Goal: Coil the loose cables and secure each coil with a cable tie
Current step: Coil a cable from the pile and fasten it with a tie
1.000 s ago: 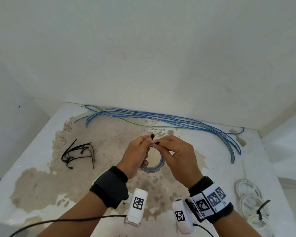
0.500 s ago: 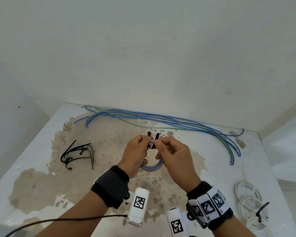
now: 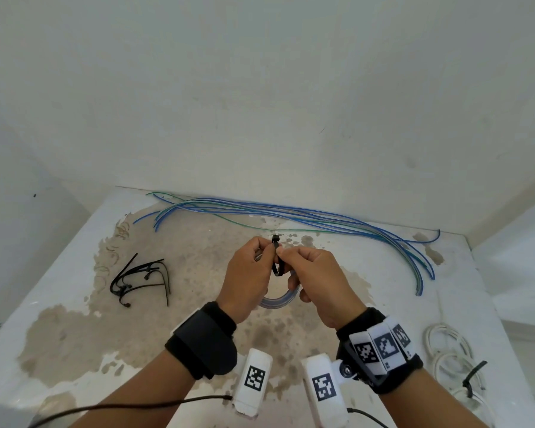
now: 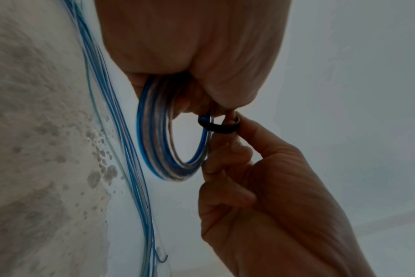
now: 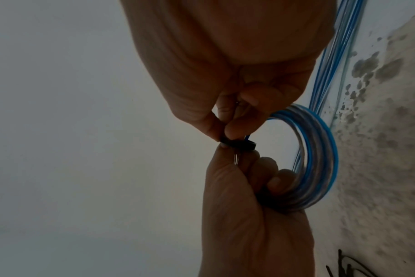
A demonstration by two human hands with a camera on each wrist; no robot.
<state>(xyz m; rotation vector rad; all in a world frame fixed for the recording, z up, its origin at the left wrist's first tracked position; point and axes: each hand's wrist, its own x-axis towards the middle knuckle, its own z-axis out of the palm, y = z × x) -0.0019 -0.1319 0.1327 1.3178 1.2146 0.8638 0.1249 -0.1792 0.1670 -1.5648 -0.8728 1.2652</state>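
Together your left hand (image 3: 249, 281) and right hand (image 3: 318, 284) pinch one black plastic cable tie (image 3: 277, 257) looped round one blue-and-clear coiled cable (image 4: 159, 142), held above the stained white counter's (image 3: 74, 335) middle; loose blue cables (image 3: 322, 219) line its far edge.

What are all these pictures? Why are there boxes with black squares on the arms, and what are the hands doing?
A person wears three cameras: one on the head looking down, one on each wrist looking along the fingers. The boxes are those wrist cameras. The left hand holds a coil of blue cable. Both hands pinch a black cable tie looped around it; the right hand works its end. On the table lie loose blue cables, spare black ties and white coils.
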